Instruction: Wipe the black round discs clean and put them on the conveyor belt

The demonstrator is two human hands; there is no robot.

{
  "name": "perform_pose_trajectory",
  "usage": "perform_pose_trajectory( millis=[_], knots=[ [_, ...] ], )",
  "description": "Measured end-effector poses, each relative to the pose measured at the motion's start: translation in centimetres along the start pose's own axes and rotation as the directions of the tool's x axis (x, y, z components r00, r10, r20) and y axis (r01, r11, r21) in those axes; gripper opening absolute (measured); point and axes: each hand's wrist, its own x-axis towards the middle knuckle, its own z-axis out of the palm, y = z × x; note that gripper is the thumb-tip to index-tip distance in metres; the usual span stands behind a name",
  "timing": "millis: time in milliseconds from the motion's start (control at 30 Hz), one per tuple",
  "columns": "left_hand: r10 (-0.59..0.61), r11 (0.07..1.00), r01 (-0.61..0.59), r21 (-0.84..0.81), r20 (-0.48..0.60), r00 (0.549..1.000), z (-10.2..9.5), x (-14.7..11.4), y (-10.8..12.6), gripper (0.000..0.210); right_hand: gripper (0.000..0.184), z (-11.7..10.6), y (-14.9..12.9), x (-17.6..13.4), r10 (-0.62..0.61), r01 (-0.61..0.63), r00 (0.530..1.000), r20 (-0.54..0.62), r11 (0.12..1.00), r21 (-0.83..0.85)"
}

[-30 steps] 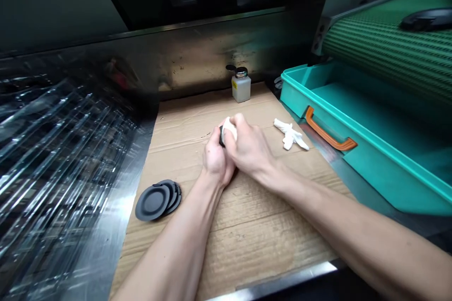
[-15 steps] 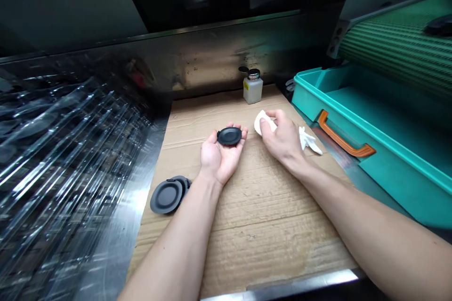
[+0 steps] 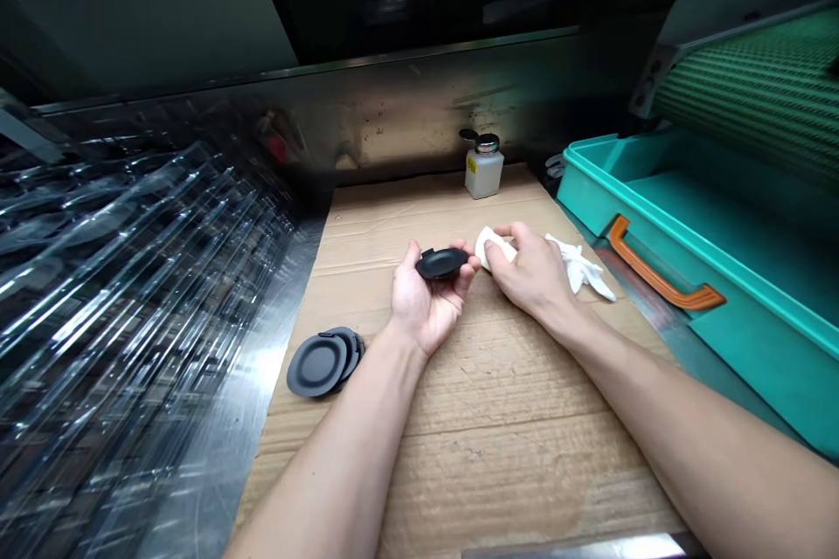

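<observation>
My left hand (image 3: 429,297), palm up, grips a small round black plastic cap (image 3: 442,263) with a tab at its edge. The cap is tilted, held between thumb and fingers. Close by on the right, my right hand (image 3: 530,266) pinches a folded white cloth or pad (image 3: 490,246) whose far part is covered by the fingers. The pad is near the cap's right side; I cannot tell whether they touch. Several more black caps (image 3: 318,364) lie overlapping on the cardboard (image 3: 498,402), left of my left forearm.
A white pump bottle (image 3: 484,170) with a flipped-up metal lid stands at the cardboard's back edge. Crumpled white cloth (image 3: 580,269) lies beyond my right wrist. A teal tray (image 3: 655,231) with an orange handle (image 3: 662,275) is at right; stacked clear plastic trays (image 3: 131,323) fill the left.
My left hand has turned and tipped the cap, its fingers curling more around it. The two hands are closer together. The whole view has shifted slightly.
</observation>
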Motion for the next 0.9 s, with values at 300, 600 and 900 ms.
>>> perform_pose_trajectory(
  millis=[300, 600, 900],
  knots=[
    [-0.045, 0.999, 0.045, 0.003, 0.050, 0.998, 0.05, -0.40, 0.03, 0.054, 0.034, -0.17, -0.09, -0.17, -0.004, 0.004, 1.000, 0.000, 1.000, -0.022],
    [0.024, 0.977, -0.044, 0.208, 0.096, 0.995, -0.09, -0.28, -0.40, 0.057, 0.024, -0.22, 0.21, 0.19, -0.067, 0.065, 0.997, -0.026, 0.995, -0.073],
    [0.039, 0.960, -0.074, 0.271, 0.133, 0.990, -0.34, 0.01, -0.72, 0.061, 0.025, -0.08, 0.42, 0.29, -0.123, 0.124, 0.992, 0.023, 0.991, -0.051]
  ],
)
